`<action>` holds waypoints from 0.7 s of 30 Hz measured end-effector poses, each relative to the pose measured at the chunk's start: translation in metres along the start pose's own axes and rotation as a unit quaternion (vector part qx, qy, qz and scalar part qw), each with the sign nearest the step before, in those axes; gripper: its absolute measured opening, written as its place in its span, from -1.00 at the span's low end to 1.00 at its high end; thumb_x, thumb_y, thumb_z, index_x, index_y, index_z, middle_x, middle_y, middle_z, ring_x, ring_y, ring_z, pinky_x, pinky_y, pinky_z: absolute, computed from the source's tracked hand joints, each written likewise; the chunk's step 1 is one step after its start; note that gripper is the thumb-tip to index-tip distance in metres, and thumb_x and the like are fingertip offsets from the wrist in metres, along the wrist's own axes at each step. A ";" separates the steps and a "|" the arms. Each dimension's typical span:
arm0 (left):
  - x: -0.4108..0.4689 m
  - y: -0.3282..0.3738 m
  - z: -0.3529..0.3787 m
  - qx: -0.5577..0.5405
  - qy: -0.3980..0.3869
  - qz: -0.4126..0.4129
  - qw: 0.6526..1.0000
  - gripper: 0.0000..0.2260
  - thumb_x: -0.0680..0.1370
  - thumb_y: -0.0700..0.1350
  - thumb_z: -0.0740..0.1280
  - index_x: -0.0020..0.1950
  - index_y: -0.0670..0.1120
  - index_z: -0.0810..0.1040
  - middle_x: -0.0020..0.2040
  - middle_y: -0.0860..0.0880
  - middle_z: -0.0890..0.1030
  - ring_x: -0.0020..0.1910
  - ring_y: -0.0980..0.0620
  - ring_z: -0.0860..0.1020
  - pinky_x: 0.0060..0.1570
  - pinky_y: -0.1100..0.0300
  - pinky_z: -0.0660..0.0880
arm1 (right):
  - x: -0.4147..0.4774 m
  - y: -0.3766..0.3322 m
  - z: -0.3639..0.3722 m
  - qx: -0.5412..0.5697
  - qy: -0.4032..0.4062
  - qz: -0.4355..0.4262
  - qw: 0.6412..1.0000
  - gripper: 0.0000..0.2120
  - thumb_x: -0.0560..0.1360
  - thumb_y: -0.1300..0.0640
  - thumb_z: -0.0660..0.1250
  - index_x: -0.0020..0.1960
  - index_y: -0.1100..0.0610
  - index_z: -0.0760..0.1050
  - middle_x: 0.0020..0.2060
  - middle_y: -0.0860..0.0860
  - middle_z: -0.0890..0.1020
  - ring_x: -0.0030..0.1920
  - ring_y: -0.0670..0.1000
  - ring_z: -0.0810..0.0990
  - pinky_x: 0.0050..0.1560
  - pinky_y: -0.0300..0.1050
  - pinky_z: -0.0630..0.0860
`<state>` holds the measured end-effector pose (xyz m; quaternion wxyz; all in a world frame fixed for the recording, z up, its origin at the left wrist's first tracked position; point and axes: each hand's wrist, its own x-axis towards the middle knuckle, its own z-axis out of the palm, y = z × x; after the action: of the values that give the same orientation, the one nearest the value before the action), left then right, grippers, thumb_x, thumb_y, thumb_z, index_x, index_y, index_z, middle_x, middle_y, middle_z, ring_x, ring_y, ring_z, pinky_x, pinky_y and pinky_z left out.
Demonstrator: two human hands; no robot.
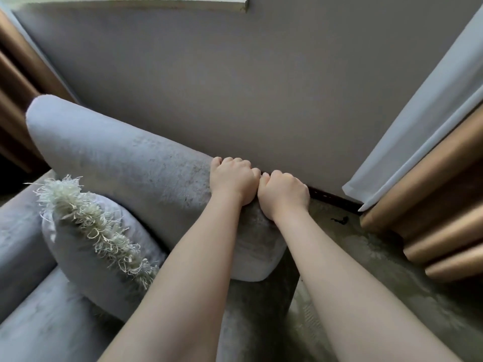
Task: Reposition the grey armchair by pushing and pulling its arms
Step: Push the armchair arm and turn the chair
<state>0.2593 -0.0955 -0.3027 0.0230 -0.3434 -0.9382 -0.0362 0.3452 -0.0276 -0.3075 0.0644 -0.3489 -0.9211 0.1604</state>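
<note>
The left hand [234, 180] and the right hand [285, 195] lay side by side, knuckles nearly touching, on the rounded padded arm [146, 163] of the grey plush-upholstered armchair [39, 322]. Both sets of fingers [236, 161] were curled over the arm's far edge, tips hidden on the side facing the plain grey wall [235, 87]. Each hand thus gripped the upholstery, a hold seemingly chosen to drag the chair back from the wall just beyond the fingers. Left of the fingers and nearer the person, a grey square cushion with a cream fringe [104, 231] leaned in the seat. Right of the fingers hung a white sheer curtain [418, 113] and gold pleated drapes [431, 205], above a patterned greenish carpet [366, 270].
</note>
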 end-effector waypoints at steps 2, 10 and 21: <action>-0.029 0.014 0.001 -0.006 -0.016 0.021 1.000 -0.67 0.55 0.05 0.04 -0.05 -0.06 0.54 0.05 -0.05 0.57 0.13 -0.05 0.45 0.16 0.02 0.18 | -0.032 0.012 -0.006 -0.013 -0.011 0.025 1.000 -0.58 0.60 -0.03 -0.03 0.10 0.22 0.49 0.07 0.18 0.58 0.11 0.21 0.53 0.05 0.02 0.38; -0.041 0.021 0.004 -0.044 0.028 0.030 0.998 -0.75 0.51 0.03 0.07 -0.31 0.00 0.41 -0.15 0.00 0.59 -0.03 -0.02 0.47 0.11 0.03 0.18 | -0.048 0.014 -0.008 -0.034 0.011 0.065 0.997 -0.61 0.58 -0.03 0.01 0.00 0.19 0.52 -0.02 0.15 0.61 0.04 0.20 0.56 -0.01 0.01 0.40; -0.031 0.023 0.010 -0.043 0.032 0.026 0.998 -0.72 0.50 0.03 0.08 -0.33 0.01 0.46 -0.16 0.01 0.61 -0.04 -0.01 0.47 0.09 0.03 0.16 | -0.040 0.017 0.000 -0.036 0.057 0.075 0.995 -0.61 0.57 -0.03 0.03 -0.04 0.17 0.54 -0.06 0.15 0.63 -0.01 0.22 0.58 -0.10 -0.02 0.40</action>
<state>0.2979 -0.0969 -0.3134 0.0393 -0.3670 -0.9253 -0.0873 0.3857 -0.0427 -0.3131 0.0915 -0.4280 -0.8922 0.1112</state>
